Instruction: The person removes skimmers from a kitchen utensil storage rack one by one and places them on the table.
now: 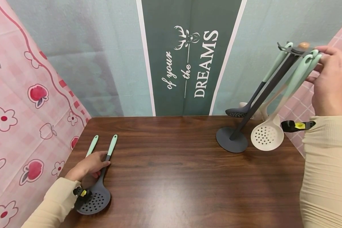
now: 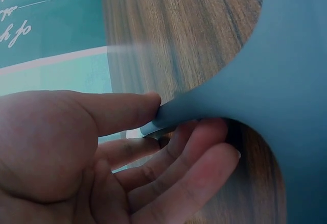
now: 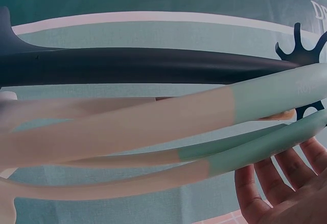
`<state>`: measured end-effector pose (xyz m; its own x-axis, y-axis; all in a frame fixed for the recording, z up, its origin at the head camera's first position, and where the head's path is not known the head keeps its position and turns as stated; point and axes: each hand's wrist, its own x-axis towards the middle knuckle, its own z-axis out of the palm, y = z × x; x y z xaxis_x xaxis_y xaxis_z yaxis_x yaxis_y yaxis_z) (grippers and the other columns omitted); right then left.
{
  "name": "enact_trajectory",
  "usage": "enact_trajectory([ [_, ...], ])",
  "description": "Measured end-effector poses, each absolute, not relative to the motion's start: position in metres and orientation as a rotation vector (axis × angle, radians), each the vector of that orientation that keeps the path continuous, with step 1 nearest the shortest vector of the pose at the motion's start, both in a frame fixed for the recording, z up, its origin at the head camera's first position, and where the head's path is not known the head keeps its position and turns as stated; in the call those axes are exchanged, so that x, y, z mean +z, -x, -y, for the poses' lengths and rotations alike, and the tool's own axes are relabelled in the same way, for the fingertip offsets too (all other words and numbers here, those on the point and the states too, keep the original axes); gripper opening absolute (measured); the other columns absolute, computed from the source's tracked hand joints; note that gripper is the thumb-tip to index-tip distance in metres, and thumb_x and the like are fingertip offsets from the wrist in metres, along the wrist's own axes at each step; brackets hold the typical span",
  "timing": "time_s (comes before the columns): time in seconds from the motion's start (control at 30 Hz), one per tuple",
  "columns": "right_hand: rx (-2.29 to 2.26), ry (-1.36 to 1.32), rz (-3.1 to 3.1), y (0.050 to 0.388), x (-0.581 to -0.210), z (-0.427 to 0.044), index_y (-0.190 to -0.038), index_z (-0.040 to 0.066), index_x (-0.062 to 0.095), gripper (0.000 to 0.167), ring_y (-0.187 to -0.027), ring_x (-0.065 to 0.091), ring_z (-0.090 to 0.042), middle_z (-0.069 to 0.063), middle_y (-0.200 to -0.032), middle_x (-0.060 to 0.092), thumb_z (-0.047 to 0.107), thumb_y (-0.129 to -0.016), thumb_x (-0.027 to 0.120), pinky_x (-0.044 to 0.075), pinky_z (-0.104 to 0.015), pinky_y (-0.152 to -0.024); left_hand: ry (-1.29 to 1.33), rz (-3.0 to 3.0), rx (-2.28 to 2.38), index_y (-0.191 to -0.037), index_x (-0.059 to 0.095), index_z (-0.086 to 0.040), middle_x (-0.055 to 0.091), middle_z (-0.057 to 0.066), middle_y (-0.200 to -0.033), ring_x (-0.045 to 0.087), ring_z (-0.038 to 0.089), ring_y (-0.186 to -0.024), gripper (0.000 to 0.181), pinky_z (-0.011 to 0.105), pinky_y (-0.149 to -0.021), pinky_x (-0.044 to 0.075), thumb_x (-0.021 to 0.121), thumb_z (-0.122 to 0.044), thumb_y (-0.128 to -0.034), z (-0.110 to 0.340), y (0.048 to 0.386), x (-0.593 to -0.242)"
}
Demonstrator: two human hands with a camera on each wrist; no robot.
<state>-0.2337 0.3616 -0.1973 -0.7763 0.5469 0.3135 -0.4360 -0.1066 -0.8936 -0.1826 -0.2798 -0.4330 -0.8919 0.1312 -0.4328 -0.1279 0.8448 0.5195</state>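
On the left of the table, my left hand [image 1: 92,163] pinches the neck of a dark grey skimmer [image 1: 98,200] with a mint handle; the left wrist view has the thumb on one side and fingers beneath. Another mint handle [image 1: 92,145] lies beside it, its lower part hidden by the hand. My right hand [image 1: 331,74], high on the right, holds the top of a mint-handled cream utensil [image 3: 250,155] at the utensil stand [image 1: 269,87]. What head that utensil has, I cannot tell. A cream skimmer [image 1: 267,136] and a grey utensil [image 1: 239,111] also hang there.
The stand's round dark base [image 1: 227,144] is on the brown wooden table [image 1: 171,164], near its back right. Behind hangs a green cloth [image 1: 190,63] with white lettering. Pink patterned cloth [image 1: 25,104] covers the left side, and pink tile-patterned cloth [image 1: 299,109] the right.
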Motion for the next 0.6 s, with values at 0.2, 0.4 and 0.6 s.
enact_trajectory([
  [0.2,2.002,0.114,1.459,0.235,-0.197,-0.364,-0.105,0.005,0.068,0.026,-0.069,0.068,-0.011,-0.004,-0.094,0.064,0.006,-0.103,0.042,0.052,-0.02,-0.048,-0.026,-2.58,0.728,-0.148,0.03,0.017,0.061,0.018,-0.087,0.064,0.02,-0.059,0.065,0.037,-0.054,0.057,0.061,-0.018,-0.1021,0.281,0.183,-0.431],
  [0.4,2.008,0.113,1.451,0.236,-0.196,-0.364,-0.105,0.005,0.068,0.026,-0.067,0.068,-0.012,-0.005,-0.093,0.064,0.005,-0.102,0.042,0.053,-0.021,-0.048,-0.03,-2.591,0.7,-0.145,0.035,0.018,0.063,0.025,-0.096,0.067,0.021,-0.065,0.063,0.038,-0.057,0.058,0.061,-0.02,-0.1021,0.281,0.185,-0.428],
  [0.6,1.983,0.118,1.466,0.236,-0.196,-0.362,-0.105,0.005,0.068,0.026,-0.067,0.068,-0.011,-0.004,-0.092,0.064,0.006,-0.102,0.042,0.053,-0.02,-0.048,-0.035,-2.603,0.679,-0.141,0.038,0.02,0.064,0.029,-0.098,0.07,0.025,-0.069,0.061,0.039,-0.059,0.058,0.06,-0.023,-0.103,0.279,0.186,-0.423],
])
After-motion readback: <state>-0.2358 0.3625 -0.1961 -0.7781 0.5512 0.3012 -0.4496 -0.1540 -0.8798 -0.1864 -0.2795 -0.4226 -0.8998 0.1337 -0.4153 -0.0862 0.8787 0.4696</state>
